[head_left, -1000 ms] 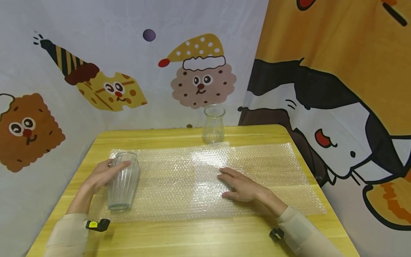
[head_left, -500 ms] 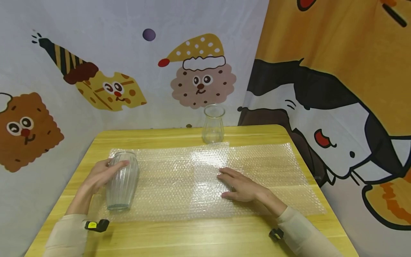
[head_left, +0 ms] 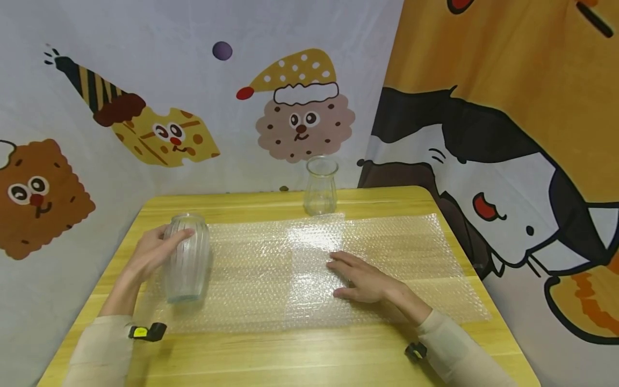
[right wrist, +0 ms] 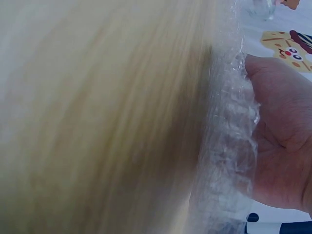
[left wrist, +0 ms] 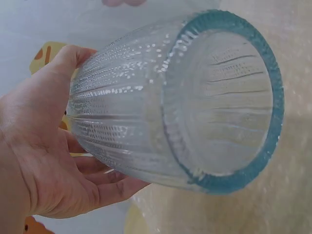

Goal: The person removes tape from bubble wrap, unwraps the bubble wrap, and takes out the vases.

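My left hand (head_left: 156,248) grips a ribbed clear glass vase (head_left: 187,263) near its mouth, over the left end of a bubble wrap sheet (head_left: 251,274). In the left wrist view the vase's thick bluish base (left wrist: 278,97) faces the camera, and the thumb and fingers curl round the narrower end. My right hand (head_left: 365,280) rests on the bubble wrap right of its middle, fingers extended and spread. The right wrist view shows the edge of the bubble wrap (right wrist: 226,141) in front of the palm, which hides the fingers.
A second clear glass vase (head_left: 321,188) with a flared rim stands upright at the table's back edge, behind the bubble wrap. The wooden table (head_left: 271,357) ends against printed cloth walls (head_left: 193,32) at the back.
My left hand has lifted the ribbed vase a little; its mouth and base sit higher in the head view and it stands more upright. The right hand stays in place.
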Tool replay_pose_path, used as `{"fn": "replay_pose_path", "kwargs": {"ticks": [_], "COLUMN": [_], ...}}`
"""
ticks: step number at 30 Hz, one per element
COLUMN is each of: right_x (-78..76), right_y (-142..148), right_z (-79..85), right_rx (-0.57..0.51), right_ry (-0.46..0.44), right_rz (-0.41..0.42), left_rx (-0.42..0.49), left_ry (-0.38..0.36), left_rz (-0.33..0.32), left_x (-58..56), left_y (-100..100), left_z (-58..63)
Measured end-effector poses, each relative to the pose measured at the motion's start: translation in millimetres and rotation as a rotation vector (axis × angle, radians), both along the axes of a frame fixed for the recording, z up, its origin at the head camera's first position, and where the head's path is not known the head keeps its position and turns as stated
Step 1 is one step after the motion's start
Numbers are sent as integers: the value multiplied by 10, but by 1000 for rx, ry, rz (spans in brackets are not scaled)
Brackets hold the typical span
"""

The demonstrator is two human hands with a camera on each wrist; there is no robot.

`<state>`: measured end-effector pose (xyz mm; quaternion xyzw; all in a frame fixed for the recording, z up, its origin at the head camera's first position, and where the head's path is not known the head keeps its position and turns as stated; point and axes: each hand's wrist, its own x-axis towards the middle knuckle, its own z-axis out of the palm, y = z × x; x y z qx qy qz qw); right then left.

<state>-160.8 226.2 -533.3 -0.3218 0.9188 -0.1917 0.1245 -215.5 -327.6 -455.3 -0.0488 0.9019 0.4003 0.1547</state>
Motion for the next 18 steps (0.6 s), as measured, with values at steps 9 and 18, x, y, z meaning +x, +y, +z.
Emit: {"fn": "replay_pose_path", "kwargs": {"ticks": [9, 18], "right_x": [-1, 3], "right_y": [-7, -4], "right_z": [19, 26], "right_rx": [-16, -16], "right_ry": [-11, -6], "right_rz": [2, 0], "left_rx": [14, 68], "left_ry": [115, 309], "left_rz": [36, 148], "left_x": [-104, -265], "left_y": [287, 638], "left_z": [187, 242]}}
